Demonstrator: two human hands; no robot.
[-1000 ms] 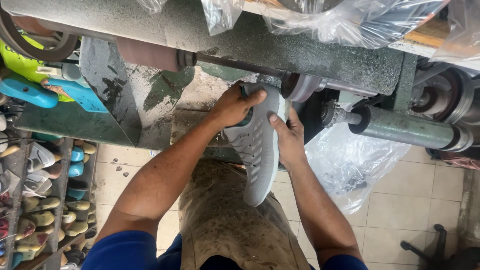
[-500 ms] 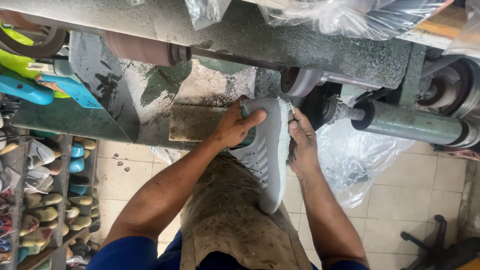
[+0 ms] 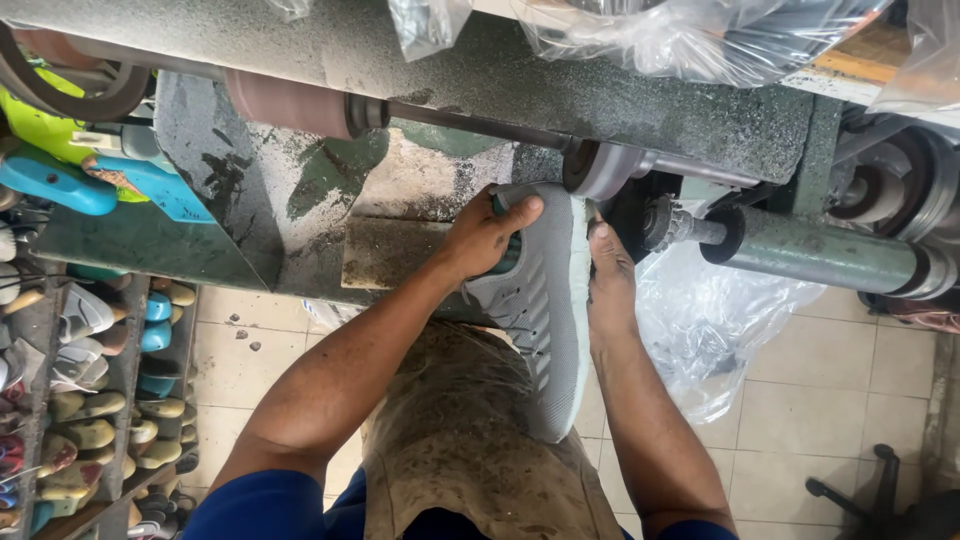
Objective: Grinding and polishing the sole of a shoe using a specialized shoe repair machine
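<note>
From the head camera, looking straight down: the left hand is clenched around the upper of a grey shoe, thumb lying across the toe end and the other fingers wrapped down the side out of sight. The right hand presses flat against the opposite edge of the sole, fingers together and closed on the shoe's side, the fingertips pointing away from the body. So both hands grasp the same shoe, which is turned sole-up (the ribbed tread faces the camera) with its heel end resting toward the person's dusty brown apron.

Just beyond the fingertips of both hands, the toe of the shoe meets a small grey grinding wheel on a horizontal shaft; whether rubber and wheel actually touch I cannot tell. Further along that shaft, past the left thumb and away to the left, sits a brownish sanding drum. The machine's green, dust-coated body runs across above the knuckles.

To the outside of the right hand hangs a crumpled clear plastic bag, and beyond it a thick green metal cylinder. Far out past the left forearm stands a rack of shoe soles on the tiled floor.
</note>
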